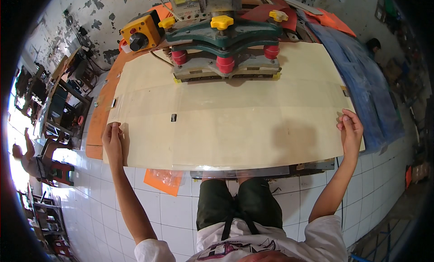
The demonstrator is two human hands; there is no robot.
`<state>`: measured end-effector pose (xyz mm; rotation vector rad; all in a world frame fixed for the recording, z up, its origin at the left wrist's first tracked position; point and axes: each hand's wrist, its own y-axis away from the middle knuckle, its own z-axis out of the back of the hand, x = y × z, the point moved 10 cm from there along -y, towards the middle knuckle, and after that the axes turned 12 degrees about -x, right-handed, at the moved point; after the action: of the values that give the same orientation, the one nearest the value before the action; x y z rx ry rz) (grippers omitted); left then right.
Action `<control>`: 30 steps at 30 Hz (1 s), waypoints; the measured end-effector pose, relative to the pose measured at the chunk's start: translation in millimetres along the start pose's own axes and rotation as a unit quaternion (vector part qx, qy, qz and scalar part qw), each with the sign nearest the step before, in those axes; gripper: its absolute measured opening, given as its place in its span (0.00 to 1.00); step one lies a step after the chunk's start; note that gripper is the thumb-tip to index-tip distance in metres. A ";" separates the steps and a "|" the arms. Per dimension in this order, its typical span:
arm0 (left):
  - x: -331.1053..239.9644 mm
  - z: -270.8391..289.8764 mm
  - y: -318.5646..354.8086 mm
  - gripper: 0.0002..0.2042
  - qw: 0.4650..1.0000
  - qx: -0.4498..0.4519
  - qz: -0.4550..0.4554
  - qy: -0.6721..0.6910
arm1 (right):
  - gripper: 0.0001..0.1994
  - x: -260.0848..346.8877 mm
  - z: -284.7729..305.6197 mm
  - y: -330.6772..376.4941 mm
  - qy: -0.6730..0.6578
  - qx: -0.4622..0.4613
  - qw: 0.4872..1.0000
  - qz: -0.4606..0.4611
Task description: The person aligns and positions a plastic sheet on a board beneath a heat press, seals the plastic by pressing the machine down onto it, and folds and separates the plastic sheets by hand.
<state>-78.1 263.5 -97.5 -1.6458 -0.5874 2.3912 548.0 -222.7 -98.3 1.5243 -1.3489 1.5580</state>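
A wide cream board (pixel 217 131) lies in front of me, with clear plastic film (pixel 253 162) over part of it. At the board's left edge is my left hand (pixel 113 138), its fingers curled together. My right hand (pixel 351 132) is closed in a pinch over the right edge. Whatever either hand pinches is too thin or hidden to make out. A small black piece (pixel 173 118) sits left of the middle. Beyond it stands a press head (pixel 221 40) with green plates, yellow star knobs, red cylinders and a metal bar low over the board.
A yellow control box (pixel 139 32) with a black knob stands behind the board's left part, near a meter box (pixel 185 2). Blue plastic sheeting (pixel 366 86) hangs along the right. Orange sheet material (pixel 163 183) shows below the front edge. Another person (pixel 31 158) sits far left.
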 end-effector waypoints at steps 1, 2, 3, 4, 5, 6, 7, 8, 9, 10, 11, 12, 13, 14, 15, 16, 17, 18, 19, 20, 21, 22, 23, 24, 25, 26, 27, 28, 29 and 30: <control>-0.4 0.4 0.4 0.13 1.000 0.000 0.001 0.000 | 0.11 1.0 -0.5 0.5 0.002 -0.002 1.000 0.000; -1.1 0.9 1.3 0.13 1.000 -0.001 0.002 0.001 | 0.11 1.8 -0.7 0.9 0.003 -0.003 1.000 -0.001; -2.6 1.2 2.4 0.13 1.000 -0.001 0.000 -0.001 | 0.11 2.7 -1.1 1.3 0.003 -0.003 1.000 0.000; -4.8 0.9 2.7 0.13 1.000 -0.001 -0.001 -0.004 | 0.11 2.4 -1.1 1.1 0.002 -0.003 1.000 -0.001; -4.8 1.1 2.3 0.13 1.000 -0.001 -0.001 -0.005 | 0.11 2.1 -1.2 1.0 0.001 -0.002 1.000 -0.001; -5.5 1.6 1.8 0.13 1.000 -0.002 -0.006 -0.009 | 0.11 1.9 -1.4 1.0 0.001 -0.002 1.000 -0.002; -6.3 1.3 1.9 0.13 1.000 -0.002 -0.010 -0.012 | 0.11 1.7 -1.2 1.0 0.002 -0.002 1.000 -0.001; -6.8 1.2 2.0 0.13 1.000 -0.002 -0.010 -0.012 | 0.12 1.6 -1.1 1.0 0.002 -0.002 1.000 0.000; -7.4 1.4 2.1 0.14 1.000 -0.003 -0.005 -0.007 | 0.12 1.4 -0.9 0.7 0.003 -0.002 1.000 0.000; -7.6 1.4 2.9 0.15 1.000 -0.003 0.001 -0.001 | 0.12 1.5 -0.4 0.4 0.008 -0.001 1.000 0.005; -7.5 1.0 3.3 0.15 1.000 -0.003 0.002 -0.002 | 0.12 1.8 -0.5 0.6 0.013 0.000 1.000 0.009; -7.2 0.5 3.5 0.15 1.000 -0.004 0.005 0.003 | 0.12 1.9 -1.0 1.2 0.014 0.000 1.000 0.009; -6.8 0.5 3.4 0.15 1.000 -0.005 0.007 0.009 | 0.12 2.7 -0.7 1.2 0.015 -0.004 1.000 0.005; -5.4 0.8 3.5 0.15 1.000 -0.005 0.007 0.009 | 0.12 2.9 -0.2 1.2 0.017 -0.009 1.000 0.002; -4.3 0.9 3.5 0.15 1.000 -0.004 0.005 0.007 | 0.12 2.0 0.6 2.0 0.018 -0.009 1.000 0.002; -5.8 0.5 2.7 0.15 1.000 -0.005 0.001 0.007 | 0.12 0.5 1.0 1.6 0.014 -0.005 1.000 -0.004; -7.2 0.7 2.9 0.15 1.000 -0.007 0.000 0.010 | 0.12 -0.7 0.6 1.0 0.011 -0.002 1.000 -0.009; -7.9 1.6 4.0 0.15 1.000 -0.011 0.007 0.012 | 0.12 0.3 -0.1 -0.5 0.011 -0.001 1.000 -0.006; -7.4 2.2 6.4 0.15 1.000 -0.014 0.017 0.012 | 0.12 0.1 -0.3 -0.6 0.005 0.000 1.000 -0.005; -7.9 2.0 7.1 0.15 1.000 -0.014 0.018 0.013 | 0.12 0.5 -1.0 -0.4 0.000 0.001 1.000 -0.004; -9.3 1.2 6.9 0.15 1.000 -0.013 0.016 0.016 | 0.12 1.4 -2.1 0.6 0.002 0.002 1.000 -0.003; -9.8 1.3 7.5 0.15 1.000 -0.011 0.016 0.019 | 0.12 2.1 -1.5 1.1 0.009 -0.009 1.000 -0.003; -9.7 2.2 7.7 0.15 1.000 -0.013 0.018 0.020 | 0.12 2.4 -0.8 1.3 0.016 -0.020 1.000 -0.004; -8.4 2.8 7.7 0.15 0.999 -0.013 0.027 0.020 | 0.12 2.3 -2.2 1.0 0.017 -0.018 1.000 -0.003; -6.3 2.5 7.9 0.15 0.999 -0.012 0.037 0.021 | 0.12 2.7 -1.8 0.6 0.017 -0.017 1.000 -0.005; -4.0 3.1 7.5 0.15 0.999 -0.012 0.040 0.022 | 0.12 2.9 -1.2 0.2 0.017 -0.017 1.000 -0.008; -2.6 3.2 6.8 0.15 0.999 -0.007 0.035 0.019 | 0.12 2.4 -0.2 0.4 0.019 -0.015 1.000 -0.007; -2.4 2.7 6.1 0.15 0.999 -0.003 0.029 0.017 | 0.12 1.3 0.7 0.0 0.014 -0.011 1.000 -0.006; -1.4 2.5 5.9 0.15 0.999 -0.005 0.031 0.018 | 0.12 0.5 1.1 -0.8 0.009 -0.007 1.000 -0.005; -2.5 3.0 5.5 0.15 1.000 -0.011 0.021 0.012 | 0.12 0.2 1.7 -2.1 0.010 -0.006 1.000 -0.003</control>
<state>-79.5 257.0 -96.7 -1.7097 -0.5810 2.3997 550.5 -223.6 -97.8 1.5001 -1.3376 1.5553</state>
